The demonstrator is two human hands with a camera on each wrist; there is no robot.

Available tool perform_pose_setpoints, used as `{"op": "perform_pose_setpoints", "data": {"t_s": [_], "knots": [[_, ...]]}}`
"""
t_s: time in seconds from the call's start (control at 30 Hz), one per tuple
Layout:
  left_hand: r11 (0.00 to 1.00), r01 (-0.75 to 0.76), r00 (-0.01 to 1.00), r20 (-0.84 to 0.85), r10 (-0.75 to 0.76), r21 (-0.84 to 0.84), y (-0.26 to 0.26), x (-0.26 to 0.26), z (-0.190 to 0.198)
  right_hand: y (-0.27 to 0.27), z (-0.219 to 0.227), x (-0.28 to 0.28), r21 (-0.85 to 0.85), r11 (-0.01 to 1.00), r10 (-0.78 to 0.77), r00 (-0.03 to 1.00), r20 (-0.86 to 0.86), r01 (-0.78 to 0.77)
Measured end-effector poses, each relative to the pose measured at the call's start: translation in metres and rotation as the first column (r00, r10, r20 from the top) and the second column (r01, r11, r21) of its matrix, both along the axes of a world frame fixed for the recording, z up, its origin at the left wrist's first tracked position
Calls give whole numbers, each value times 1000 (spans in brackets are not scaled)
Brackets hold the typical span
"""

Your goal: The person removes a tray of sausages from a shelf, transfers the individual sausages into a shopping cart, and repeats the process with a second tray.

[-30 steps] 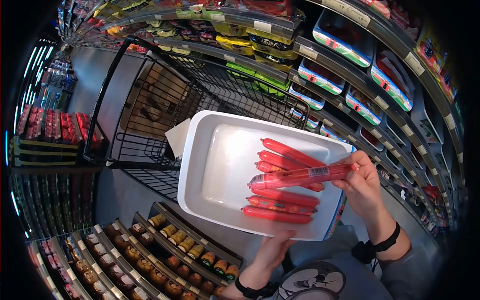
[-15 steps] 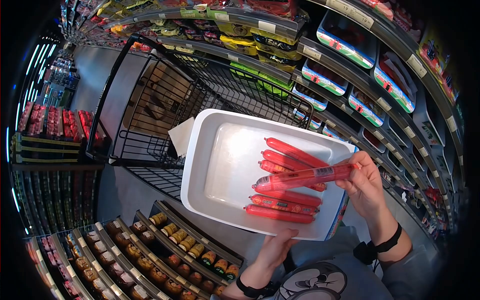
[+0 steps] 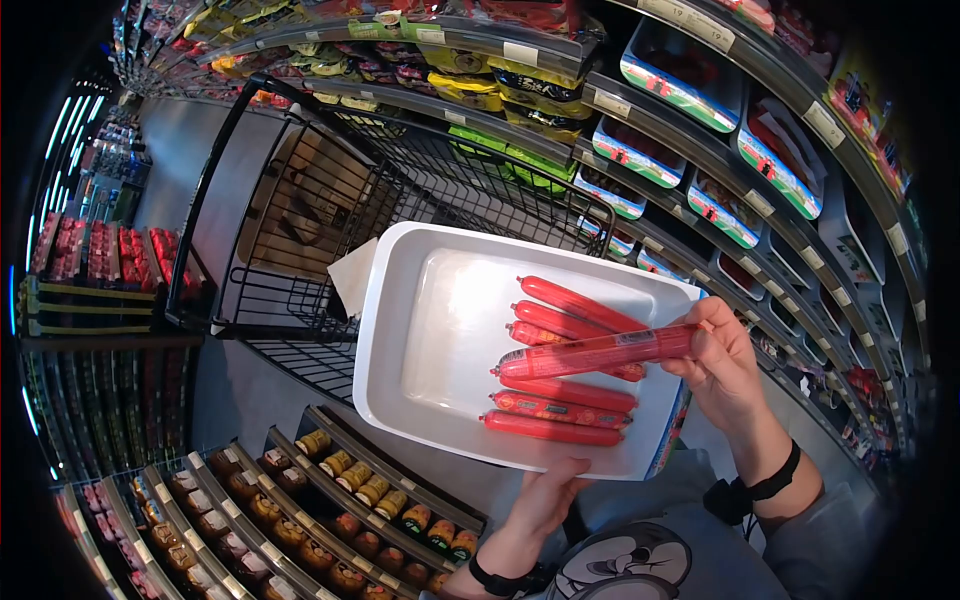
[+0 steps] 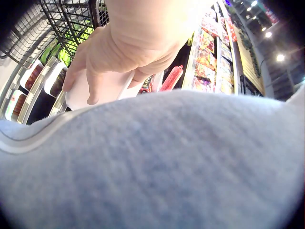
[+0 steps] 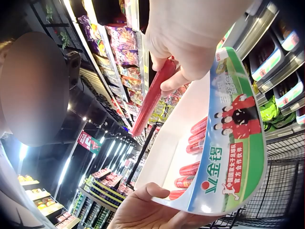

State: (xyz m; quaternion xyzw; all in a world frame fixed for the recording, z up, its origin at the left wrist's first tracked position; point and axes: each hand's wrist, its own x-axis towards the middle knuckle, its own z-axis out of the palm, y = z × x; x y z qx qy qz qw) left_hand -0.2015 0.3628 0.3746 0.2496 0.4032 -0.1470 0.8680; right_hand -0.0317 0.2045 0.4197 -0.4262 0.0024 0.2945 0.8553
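Observation:
In the head view a white tray (image 3: 410, 340) is tilted in front of the body, with several red wrapped sausages (image 3: 560, 407) lying at its right end. The left hand (image 3: 545, 505) holds the tray's near edge, thumb over the rim and fingers beneath; the left wrist view shows its fingers (image 4: 93, 88) against the tray's underside. Above the others, the right hand (image 3: 722, 362) pinches one red sausage (image 3: 590, 352) by its right end. In the right wrist view that sausage (image 5: 155, 98) hangs clear of the tray's printed end panel (image 5: 233, 138).
Behind the tray stands a black wire shopping cart (image 3: 330, 200) holding a brown box or bag (image 3: 310, 210). Shelves with similar trays (image 3: 640, 152) and bagged goods rise at the back and right. A low rack of jars (image 3: 300, 520) is at lower left, and red packages (image 3: 100, 250) farther left.
The pinched sausage has rolled a little, so its barcode no longer shows clearly. The whole view shifted slightly back and forth; the left hand's hold on the tray looks the same.

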Motion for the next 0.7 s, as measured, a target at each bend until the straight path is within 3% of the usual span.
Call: {"op": "perform_pose_setpoints", "data": {"t_s": [0.7], "knots": [[998,5,996,-93,1,64,-1,3,5,2,1,-1,-69,997,-25,1000,8,25]]}}
